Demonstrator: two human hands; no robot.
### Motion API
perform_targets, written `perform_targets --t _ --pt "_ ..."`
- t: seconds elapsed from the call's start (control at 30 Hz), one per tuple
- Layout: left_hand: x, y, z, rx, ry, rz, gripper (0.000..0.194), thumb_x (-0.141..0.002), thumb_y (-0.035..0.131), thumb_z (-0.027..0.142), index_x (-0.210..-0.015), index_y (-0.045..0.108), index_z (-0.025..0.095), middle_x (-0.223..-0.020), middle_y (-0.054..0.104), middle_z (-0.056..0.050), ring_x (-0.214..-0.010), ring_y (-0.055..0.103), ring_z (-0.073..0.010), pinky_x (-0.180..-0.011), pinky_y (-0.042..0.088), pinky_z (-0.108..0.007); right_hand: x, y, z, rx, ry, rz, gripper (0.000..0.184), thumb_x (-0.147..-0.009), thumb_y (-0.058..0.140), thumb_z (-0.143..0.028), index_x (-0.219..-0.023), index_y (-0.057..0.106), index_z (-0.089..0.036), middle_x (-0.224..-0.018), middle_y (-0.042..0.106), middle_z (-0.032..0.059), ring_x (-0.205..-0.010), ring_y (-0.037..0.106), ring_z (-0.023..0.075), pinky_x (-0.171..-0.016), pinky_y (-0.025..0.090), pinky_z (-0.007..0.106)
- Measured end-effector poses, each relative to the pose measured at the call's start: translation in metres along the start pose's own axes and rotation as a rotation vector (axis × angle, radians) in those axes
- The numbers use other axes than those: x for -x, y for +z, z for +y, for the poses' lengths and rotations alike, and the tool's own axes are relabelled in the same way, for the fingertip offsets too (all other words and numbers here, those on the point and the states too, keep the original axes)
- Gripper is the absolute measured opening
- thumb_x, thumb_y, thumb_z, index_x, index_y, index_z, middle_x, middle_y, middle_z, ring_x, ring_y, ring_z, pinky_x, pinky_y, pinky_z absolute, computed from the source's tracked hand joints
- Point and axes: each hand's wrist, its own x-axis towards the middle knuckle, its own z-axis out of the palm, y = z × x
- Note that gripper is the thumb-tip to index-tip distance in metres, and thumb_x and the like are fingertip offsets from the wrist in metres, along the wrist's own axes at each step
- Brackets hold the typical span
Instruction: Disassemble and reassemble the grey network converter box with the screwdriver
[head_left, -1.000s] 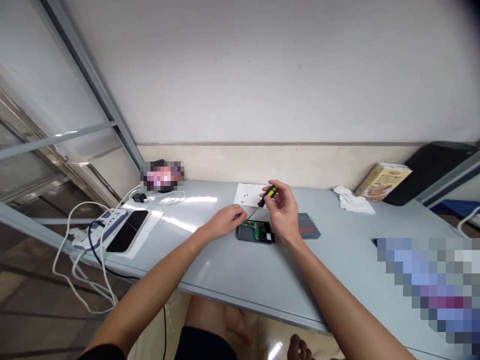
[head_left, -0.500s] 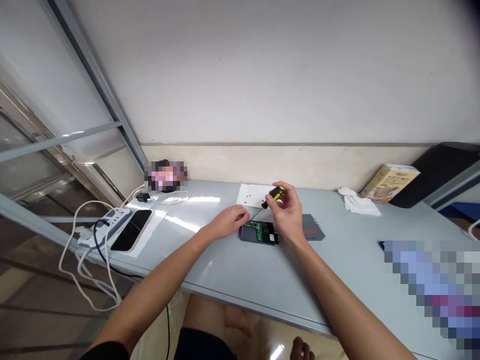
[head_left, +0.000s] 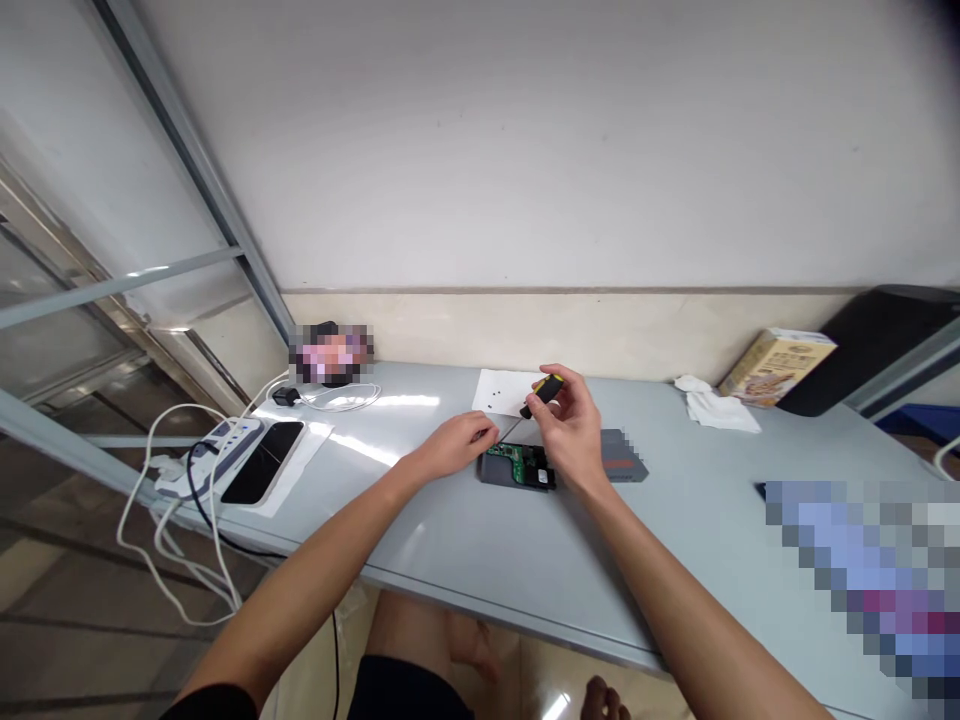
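Note:
My right hand (head_left: pixel 568 425) is closed around the black and yellow handle of a screwdriver (head_left: pixel 543 396). Its thin shaft slants down to the left, and the tip reaches the far left part of an opened device with a green circuit board (head_left: pixel 517 462) and black parts. My left hand (head_left: pixel 463 443) has its fingers curled together at the device's left far corner, by the screwdriver tip. What those fingers pinch, if anything, is hidden. A grey cover panel (head_left: pixel 624 456) lies right of the device, partly behind my right hand. Several tiny dark screws (head_left: pixel 493 399) rest on white paper (head_left: pixel 487 380).
To the left are a smartphone (head_left: pixel 264 462), a power strip (head_left: pixel 217 455) and loose white cables (head_left: pixel 349 398). On the right stand a yellow box (head_left: pixel 780 366) and a black cylinder (head_left: pixel 877 340) beside crumpled tissue (head_left: pixel 716 407). The wall borders the desk's back edge.
The screwdriver handle has turned in my right hand, showing less yellow, and the right fingers have shifted slightly. My left hand and the device stay in place.

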Motion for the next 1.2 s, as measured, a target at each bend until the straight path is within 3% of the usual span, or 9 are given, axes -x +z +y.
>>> perform_targets --t 0.5,0.7,0.83,0.93,1.03,1.2 --pt "0.001 0.0 0.001 0.009 -0.002 0.003 0.033 -0.107 0.045 0.033 -0.081 0.06 0.018 -0.083 0.06 -0.002 -0.078 0.055 -0.0174 -0.073 0.042 -0.029 0.006 0.005 -0.006 -0.052 -0.023 -0.025 0.037 -0.092 0.068 -0.033 -0.128 0.061 -0.03 -0.113 0.068 0.0061 -0.103 0.067 0.0221 -0.09 0.057 0.042" --pt "0.001 0.001 0.0 0.018 0.003 0.015 0.034 -0.107 0.044 0.033 -0.08 0.059 0.018 -0.084 0.061 -0.003 -0.078 0.055 -0.0175 -0.074 0.043 -0.029 0.005 0.001 -0.007 -0.053 -0.04 -0.106 0.039 -0.094 0.066 -0.035 -0.132 0.06 -0.032 -0.118 0.067 0.0059 -0.104 0.066 0.0212 -0.094 0.057 0.042" --pt "0.0 0.002 0.0 0.011 0.0 0.019 0.035 -0.107 0.044 0.033 -0.079 0.058 0.019 -0.082 0.061 -0.003 -0.079 0.056 -0.0179 -0.074 0.043 -0.029 0.003 0.0 -0.013 0.034 -0.094 -0.104 0.031 -0.092 0.07 -0.04 -0.122 0.067 -0.033 -0.129 0.06 0.0062 -0.109 0.063 0.0217 -0.089 0.058 0.039" --pt "0.0 0.003 0.0 0.011 0.009 0.018 0.035 -0.107 0.043 0.033 -0.078 0.058 0.019 -0.081 0.06 -0.002 -0.078 0.055 -0.0178 -0.074 0.043 -0.029 -0.002 0.006 -0.019 0.067 -0.111 -0.077 0.021 -0.091 0.071 -0.038 -0.11 0.071 -0.031 -0.117 0.061 0.0056 -0.102 0.063 0.021 -0.084 0.058 0.036" --pt "0.0 0.003 -0.001 0.014 0.013 0.024 0.034 -0.107 0.044 0.032 -0.078 0.057 0.019 -0.081 0.059 -0.002 -0.077 0.054 -0.0174 -0.073 0.043 -0.029 -0.012 0.016 -0.02 0.041 -0.084 -0.148 0.016 -0.091 0.067 -0.034 -0.105 0.071 -0.028 -0.105 0.066 0.0048 -0.093 0.064 0.0198 -0.08 0.056 0.035" --pt "-0.001 0.003 -0.002 -0.009 0.0 0.018 0.033 -0.105 0.045 0.03 -0.077 0.057 0.019 -0.082 0.059 -0.002 -0.078 0.054 -0.0181 -0.073 0.043 -0.029 -0.031 0.025 -0.01 -0.133 0.021 -0.291 0.029 -0.091 0.062 -0.037 -0.118 0.066 -0.028 -0.095 0.066 0.0018 -0.08 0.065 0.0177 -0.076 0.054 0.035"
